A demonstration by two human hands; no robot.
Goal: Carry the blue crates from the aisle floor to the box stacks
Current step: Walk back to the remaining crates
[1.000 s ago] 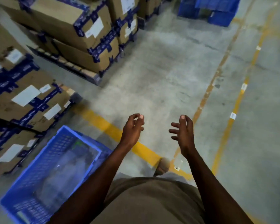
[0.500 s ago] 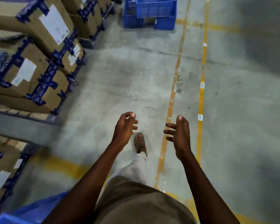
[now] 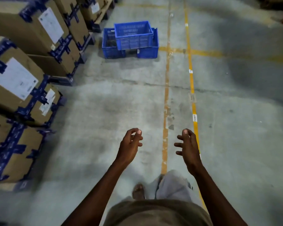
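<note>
A grey concrete aisle floor point(image 3: 104, 111) with yellow lines point(image 3: 191, 82) is stretching ahead. Nearest, the left hand point(image 3: 129, 147) and right hand point(image 3: 189, 148) are hanging in the air, fingers loosely curled and slightly spread, gripping nothing. Taped box stacks point(image 3: 23, 75) are lining the left. Farthest, the blue crates point(image 3: 131, 39) are sitting on the floor, one resting atop two others, just beside the boxes.

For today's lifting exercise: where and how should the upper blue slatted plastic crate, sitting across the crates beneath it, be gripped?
Probably by the rim at its two short ends, one hand each, coming from the near long side. The upper blue slatted plastic crate lies broadside to the walker, open top up, and both the left hand and right hand are empty.
</note>
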